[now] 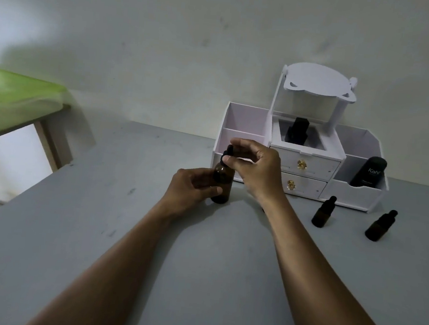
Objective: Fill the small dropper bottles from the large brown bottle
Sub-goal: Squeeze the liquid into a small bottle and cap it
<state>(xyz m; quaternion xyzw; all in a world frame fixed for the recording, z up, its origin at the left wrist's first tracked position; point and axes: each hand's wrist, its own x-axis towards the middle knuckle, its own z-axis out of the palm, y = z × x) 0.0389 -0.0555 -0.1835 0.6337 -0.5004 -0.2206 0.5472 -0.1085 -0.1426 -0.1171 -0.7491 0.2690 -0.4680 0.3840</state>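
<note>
My left hand (192,186) wraps the big bottle (222,182), which stands upright on the grey worktop (97,229); thumb in front, fingers behind, grip clamped on the brown glass. My right hand (256,166) sits just above it, and its grip is pinched on the black dropper cap (227,154) at the bottle's neck, thumb and forefinger closed around the collar. Whether the cap is loose or screwed down I cannot tell.

Right of my right grip, well apart from it, two small dropper bottles stand on the worktop with their black caps on: the nearer bottle (323,211) just in front of the organiser, the farther bottle (380,225) further right and a little closer to me.

Behind both grips stands a white organiser (310,163) against the wall, with two drawers with gold knobs directly behind my right hand. Its right open bin holds a black tube (368,172) marked Kahi; its raised middle compartment holds a black object (298,131) that I cannot make out. Far off to the left of my left grip lies something green (18,96).
</note>
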